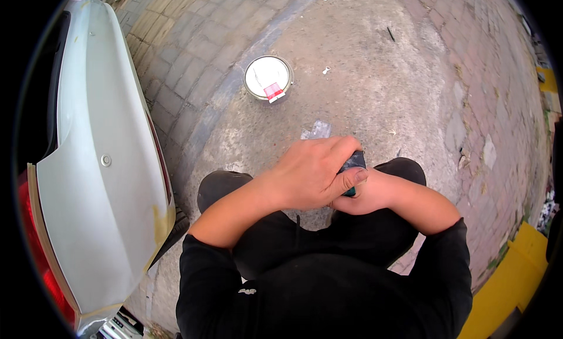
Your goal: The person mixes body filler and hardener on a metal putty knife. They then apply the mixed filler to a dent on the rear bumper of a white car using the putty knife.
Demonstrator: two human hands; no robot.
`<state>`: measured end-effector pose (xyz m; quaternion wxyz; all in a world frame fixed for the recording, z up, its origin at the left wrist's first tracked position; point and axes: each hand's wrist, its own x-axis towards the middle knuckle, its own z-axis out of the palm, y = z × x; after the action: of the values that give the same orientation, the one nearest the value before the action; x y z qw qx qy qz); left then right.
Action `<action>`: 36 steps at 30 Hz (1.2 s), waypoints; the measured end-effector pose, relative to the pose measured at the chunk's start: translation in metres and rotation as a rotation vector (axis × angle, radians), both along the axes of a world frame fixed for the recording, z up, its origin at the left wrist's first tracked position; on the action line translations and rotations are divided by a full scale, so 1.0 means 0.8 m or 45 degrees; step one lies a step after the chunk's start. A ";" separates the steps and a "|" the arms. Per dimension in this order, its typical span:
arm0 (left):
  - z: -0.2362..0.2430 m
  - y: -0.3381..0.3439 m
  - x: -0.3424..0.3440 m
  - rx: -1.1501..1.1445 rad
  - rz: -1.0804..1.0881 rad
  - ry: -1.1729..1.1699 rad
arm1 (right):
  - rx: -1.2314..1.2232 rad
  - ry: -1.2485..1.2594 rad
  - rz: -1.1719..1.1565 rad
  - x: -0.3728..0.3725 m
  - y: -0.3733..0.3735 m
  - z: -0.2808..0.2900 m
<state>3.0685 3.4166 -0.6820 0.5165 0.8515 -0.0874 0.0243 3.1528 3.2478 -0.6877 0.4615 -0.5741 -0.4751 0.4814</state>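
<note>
Above rough concrete (363, 92): left hand (311, 172) gripping dark angular block (354, 160); right hand (368, 192) alongside, grip hidden.

Your left forearm (234, 213) slants up and inward, elbow bent, and your right forearm (422, 203) angles in from the other side, so both hands meet in front of your bent knees. Your left hand (314, 172) lies over your right hand (366, 195), its back turned up, fingers curled in a grip and left thumb (353, 178) pointing to the right. Your right hand is mostly covered, its fingers hidden from view. Dark sleeves end near both elbows, leaving the forearms bare; your torso (334, 292) sits behind them.
</note>
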 end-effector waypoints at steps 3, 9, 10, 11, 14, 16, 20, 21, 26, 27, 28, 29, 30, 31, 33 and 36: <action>0.001 0.002 -0.001 -0.034 -0.041 0.007 | 0.001 0.025 0.042 -0.001 0.003 0.001; -0.010 0.022 -0.001 -0.124 -0.082 0.019 | 0.177 -0.219 -0.205 0.005 -0.008 0.010; -0.011 0.022 -0.001 -0.088 -0.114 -0.001 | 0.215 -0.236 -0.209 0.001 -0.007 0.009; -0.009 0.021 -0.002 -0.068 -0.109 -0.023 | 0.144 -0.137 -0.158 0.000 -0.009 0.012; -0.006 0.020 -0.004 -0.019 -0.107 -0.063 | 0.138 -0.147 -0.151 -0.007 -0.002 0.011; -0.007 0.019 -0.005 -0.003 -0.103 -0.064 | 0.174 -0.221 -0.120 -0.007 -0.003 0.009; 0.001 0.013 -0.005 0.059 -0.087 -0.074 | 0.128 -0.231 -0.043 -0.003 -0.010 0.005; 0.003 0.007 -0.006 0.104 -0.077 -0.093 | 0.099 -0.210 -0.030 -0.004 -0.012 0.002; 0.007 -0.003 -0.007 0.277 0.040 -0.145 | -0.044 -0.157 0.023 -0.001 -0.009 -0.010; 0.008 -0.009 -0.004 0.289 0.036 -0.199 | 0.015 -0.126 0.001 -0.006 -0.007 -0.015; 0.008 -0.013 -0.002 0.302 0.031 -0.253 | 0.073 -0.094 -0.023 -0.014 -0.004 -0.024; 0.008 -0.017 -0.001 0.293 0.021 -0.232 | 0.132 -0.063 -0.046 -0.019 -0.003 -0.033; 0.007 -0.019 -0.001 0.281 0.012 -0.213 | 0.130 -0.096 0.009 -0.021 -0.006 -0.043; 0.008 -0.020 -0.002 0.269 0.004 -0.194 | 0.128 -0.130 0.064 -0.020 -0.009 -0.051; 0.010 -0.018 -0.003 0.208 -0.006 -0.199 | 0.106 -0.190 0.121 -0.018 -0.012 -0.050; 0.005 -0.008 -0.005 0.073 -0.046 -0.108 | 0.073 -0.300 0.073 -0.008 -0.009 -0.022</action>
<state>3.0644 3.4104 -0.6777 0.4879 0.8625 -0.1252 0.0486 3.1462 3.2406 -0.7050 0.4047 -0.5995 -0.5558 0.4098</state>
